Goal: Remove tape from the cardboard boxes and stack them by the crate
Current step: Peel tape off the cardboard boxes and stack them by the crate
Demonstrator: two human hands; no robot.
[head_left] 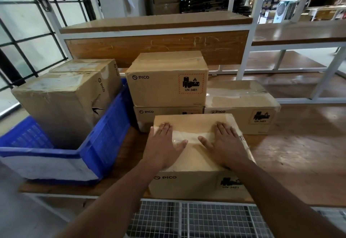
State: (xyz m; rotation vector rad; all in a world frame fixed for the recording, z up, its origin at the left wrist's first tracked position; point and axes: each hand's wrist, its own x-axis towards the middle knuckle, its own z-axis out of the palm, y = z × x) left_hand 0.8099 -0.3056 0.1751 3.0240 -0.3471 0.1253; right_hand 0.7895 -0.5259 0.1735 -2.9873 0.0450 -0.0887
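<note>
— What is seen at the far left of the worktop (292, 153)?
— A blue crate (97, 144) is set there, and a large cardboard box (61, 104) is stood inside it, tilted, with old labels and tape seen on its top.

— And just beside the crate?
— Two PICO boxes are stacked: an upper stacked box (166, 80) bearing a UN 3481 battery label is placed squarely on a lower stacked box (149, 115), of which only the front strip is shown.

— Where is the box being handled?
— The near box (192, 164) is placed at the front edge of the worktop, in front of the stack. A strip of clear tape (189, 137) is seen running across its top seam. The left hand (162, 144) is laid flat on the left half of the top, fingers spread and straight; the right hand (224, 142) is laid likewise on the right half. Nothing is pinched by either; both thumbs are pointed inward at the tape.

— And to the right?
— A fourth PICO box, the right box (241, 106), is set behind the near one, touching the lower stacked box, with torn tape shown on its lid.
</note>
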